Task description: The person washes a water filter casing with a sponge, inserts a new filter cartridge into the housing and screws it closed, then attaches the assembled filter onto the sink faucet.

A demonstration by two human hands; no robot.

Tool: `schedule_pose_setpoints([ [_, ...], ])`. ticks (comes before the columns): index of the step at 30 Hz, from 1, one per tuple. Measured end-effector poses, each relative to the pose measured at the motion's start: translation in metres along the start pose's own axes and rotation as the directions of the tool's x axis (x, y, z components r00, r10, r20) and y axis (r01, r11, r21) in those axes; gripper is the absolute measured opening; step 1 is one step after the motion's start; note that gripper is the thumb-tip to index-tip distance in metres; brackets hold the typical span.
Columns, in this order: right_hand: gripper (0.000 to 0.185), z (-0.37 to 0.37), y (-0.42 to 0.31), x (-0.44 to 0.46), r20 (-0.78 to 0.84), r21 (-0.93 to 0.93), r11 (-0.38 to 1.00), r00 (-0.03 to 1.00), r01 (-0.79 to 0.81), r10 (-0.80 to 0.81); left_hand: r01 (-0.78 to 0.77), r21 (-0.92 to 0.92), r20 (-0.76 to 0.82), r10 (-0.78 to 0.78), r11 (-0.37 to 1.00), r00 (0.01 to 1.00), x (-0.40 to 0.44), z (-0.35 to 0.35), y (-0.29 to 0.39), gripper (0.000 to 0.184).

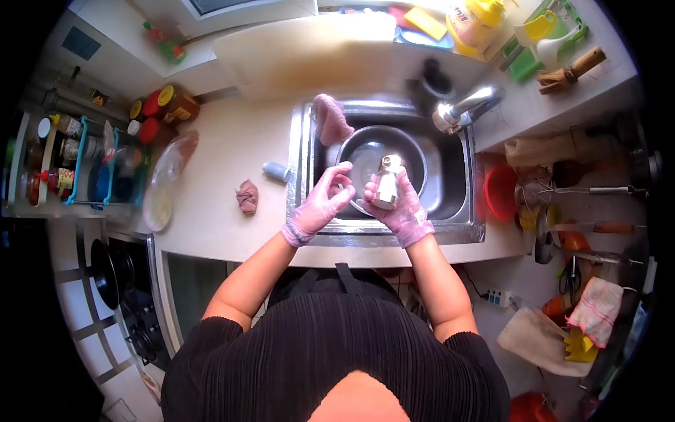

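Over the sink (464,211), my right hand (408,216) holds a shiny metal plumbing fitting (387,186) with a round opening near its top. Its fingers wrap around the body, which stands roughly upright. To its left, my left hand (320,209) hovers at the basin's front-left side, fingers curved and apart, with nothing visible in them. Both hands wear thin, clear pinkish gloves. Beneath them a round metal bowl (365,137) sits in the basin. A pink cloth (330,119) drapes over the sink's back-left corner.
The faucet (467,109) rises at the back right. A grey cylinder (276,171) and a crumpled brown cloth (247,197) lie on the left counter, near a clear plastic bag (165,186) and jars (176,104). Utensils, including a whisk (534,188), hang at right beside a red bowl (500,193).
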State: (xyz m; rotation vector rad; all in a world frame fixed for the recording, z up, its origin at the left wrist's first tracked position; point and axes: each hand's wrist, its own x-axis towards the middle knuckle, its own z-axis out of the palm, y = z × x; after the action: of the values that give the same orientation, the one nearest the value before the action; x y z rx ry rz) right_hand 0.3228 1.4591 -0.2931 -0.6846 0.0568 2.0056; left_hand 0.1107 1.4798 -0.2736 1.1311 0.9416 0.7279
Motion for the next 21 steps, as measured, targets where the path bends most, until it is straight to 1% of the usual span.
schedule_pose_setpoints([
  [1, 0.064, 0.001, 0.000, -0.001, -0.043, 0.061, 0.998, 0.999, -0.027, 0.029, -0.039, 0.113, 0.034, 0.035, 0.993, 0.999, 0.000, 0.004, 0.003, 0.054],
  [2, 0.063, -0.003, 0.002, 0.004, -0.124, 0.152, 0.988, 0.991, -0.022, 0.041, -0.157, 0.250, 0.078, 0.142, 0.955, 0.987, 0.000, 0.007, 0.006, 0.057],
  [3, 0.063, -0.004, 0.001, 0.003, -0.126, 0.153, 0.988, 0.991, -0.021, 0.041, -0.274, 0.376, 0.136, 0.240, 0.885, 0.961, 0.002, 0.009, 0.011, 0.061],
  [4, 0.063, -0.006, 0.000, 0.001, -0.077, 0.113, 0.990, 0.992, -0.087, 0.096, -0.451, 0.514, 0.223, 0.395, 0.729, 0.891, 0.010, 0.008, 0.011, 0.065],
  [5, 0.062, -0.007, -0.002, 0.000, -0.031, 0.071, 0.986, 0.988, -0.151, 0.153, -0.595, 0.614, 0.332, 0.514, 0.519, 0.791, 0.019, 0.007, 0.012, 0.070],
  [6, 0.063, -0.013, -0.002, 0.000, -0.046, 0.006, 0.986, 0.984, -0.170, 0.170, -0.574, 0.654, 0.361, 0.464, 0.493, 0.809, 0.025, 0.006, 0.013, 0.074],
  [7, 0.063, -0.018, -0.004, 0.000, -0.049, 0.007, 0.985, 0.984, -0.171, 0.171, -0.597, 0.700, 0.413, 0.462, 0.390, 0.785, 0.031, 0.003, 0.011, 0.076],
  [9, 0.064, -0.025, -0.010, -0.001, -0.050, -0.174, 0.959, 0.974, -0.226, 0.220, -0.646, 0.719, 0.559, 0.339, 0.256, 0.757, 0.042, 0.009, 0.030, 0.079],
  [10, 0.064, -0.025, -0.011, -0.003, 0.012, -0.194, 0.947, 0.964, -0.258, 0.265, -0.692, 0.699, 0.640, 0.277, 0.178, 0.717, 0.043, 0.014, 0.037, 0.080],
  [11, 0.064, -0.015, -0.014, -0.009, 0.006, -0.189, 0.946, 0.963, -0.262, 0.268, -0.750, 0.642, 0.701, 0.272, 0.161, 0.659, 0.049, 0.018, 0.034, 0.084],
  [13, 0.063, 0.003, -0.021, -0.018, -0.118, -0.366, 0.871, 0.945, -0.327, 0.305, -0.718, 0.514, 0.722, 0.215, 0.469, 0.657, 0.064, 0.025, 0.021, 0.088],
  [14, 0.068, -0.002, -0.026, -0.020, -0.055, -0.389, 0.876, 0.957, -0.285, 0.286, -0.698, 0.445, 0.707, 0.258, 0.562, 0.659, 0.069, 0.030, 0.013, 0.087],
  [15, 0.072, 0.000, -0.034, -0.026, -0.027, -0.383, 0.882, 0.958, -0.274, 0.286, -0.682, 0.422, 0.655, 0.319, 0.597, 0.684, 0.073, 0.031, 0.006, 0.086],
  [16, 0.077, -0.001, -0.039, -0.032, -0.040, -0.415, 0.875, 0.966, -0.250, 0.257, -0.671, 0.392, 0.599, 0.379, 0.629, 0.705, 0.076, 0.034, 0.003, 0.085],
  [17, 0.081, -0.004, -0.044, -0.038, -0.053, -0.446, 0.865, 0.972, -0.229, 0.230, -0.673, 0.381, 0.547, 0.433, 0.633, 0.717, 0.079, 0.033, -0.006, 0.081],
  [18, 0.081, -0.011, -0.051, -0.042, -0.055, -0.445, 0.866, 0.972, -0.229, 0.229, -0.619, 0.326, 0.504, 0.422, 0.715, 0.754, 0.079, 0.034, -0.013, 0.077],
  [19, 0.081, -0.020, -0.058, -0.045, -0.040, -0.562, 0.800, 0.973, -0.209, 0.226, -0.558, 0.265, 0.462, 0.404, 0.787, 0.789, 0.078, 0.037, -0.016, 0.073],
  [20, 0.080, -0.028, -0.061, -0.047, -0.024, -0.669, 0.720, 0.974, -0.184, 0.227, -0.555, 0.265, 0.463, 0.401, 0.788, 0.790, 0.075, 0.041, -0.018, 0.073],
  [21, 0.080, -0.034, -0.062, -0.048, -0.026, -0.666, 0.722, 0.973, -0.187, 0.229, -0.463, 0.232, 0.411, 0.345, 0.856, 0.844, 0.072, 0.045, -0.021, 0.070],
])
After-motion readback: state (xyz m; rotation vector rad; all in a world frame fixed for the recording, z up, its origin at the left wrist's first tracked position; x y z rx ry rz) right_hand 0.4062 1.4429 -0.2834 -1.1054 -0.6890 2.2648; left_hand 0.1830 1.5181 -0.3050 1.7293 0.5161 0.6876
